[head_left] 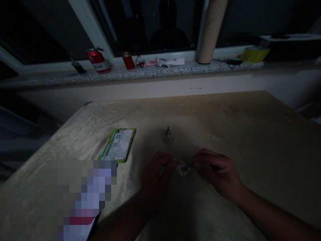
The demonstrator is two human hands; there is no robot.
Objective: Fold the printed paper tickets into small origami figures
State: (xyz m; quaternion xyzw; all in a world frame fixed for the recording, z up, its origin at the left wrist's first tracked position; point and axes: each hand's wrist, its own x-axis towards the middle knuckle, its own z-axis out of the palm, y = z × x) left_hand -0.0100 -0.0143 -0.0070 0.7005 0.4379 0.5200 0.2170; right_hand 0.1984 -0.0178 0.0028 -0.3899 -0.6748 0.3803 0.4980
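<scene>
Between my two hands is a small crumpled patterned piece (183, 168), pale with reddish and bluish marks; I cannot make out whether it is cloth or paper. My left hand (157, 170) is closed, pinching its left edge between thumb and fingers. On the other side my right hand (218, 170) pinches the right edge, near a dark greenish bit. Just beyond the hands a small bundle (168, 135) with a green tip sits on the table (240, 134). The dim light hides finer detail.
A green printed packet (122, 145) lies left of the hands, beside a pixelated item (92, 190). On the windowsill (145, 74) behind stand a red can (98, 61), a red jar (128, 61), a cardboard tube (212, 31) and a yellow tape roll (255, 55).
</scene>
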